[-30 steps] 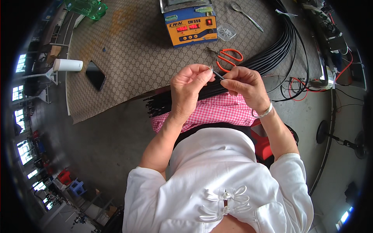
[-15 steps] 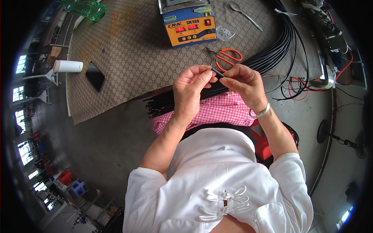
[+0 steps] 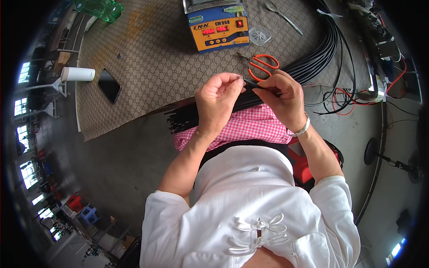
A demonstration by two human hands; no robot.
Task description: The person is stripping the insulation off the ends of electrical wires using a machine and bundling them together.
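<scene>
In front of my lap, both hands pinch a black cable point(image 3: 251, 84). My left hand point(image 3: 216, 100) is closed, thumb and forefinger at the cable's end, where fine strands seem to show; the detail is too small to make out. Thumb and fingers of my right hand point(image 3: 286, 98) are closed round the cable a short way along. Under both hands a thick bundle of black cables point(image 3: 315, 64) runs from the table over my lap, its cut ends at the left. Just beyond my fingers lie snips with orange handles point(image 3: 267, 57).
On the patterned table cover point(image 3: 152, 76) stand a blue and orange box with a lit display point(image 3: 220, 33), a small clear dish point(image 3: 259, 35) and a spoon point(image 3: 284, 18). At the left are a phone point(image 3: 109, 86), a white cup point(image 3: 78, 74) and a green bottle point(image 3: 100, 9).
My left fingertips have shifted slightly left, and my right fingers have curled further round the cable. A darker, thicker stretch of cable now shows between the hands.
</scene>
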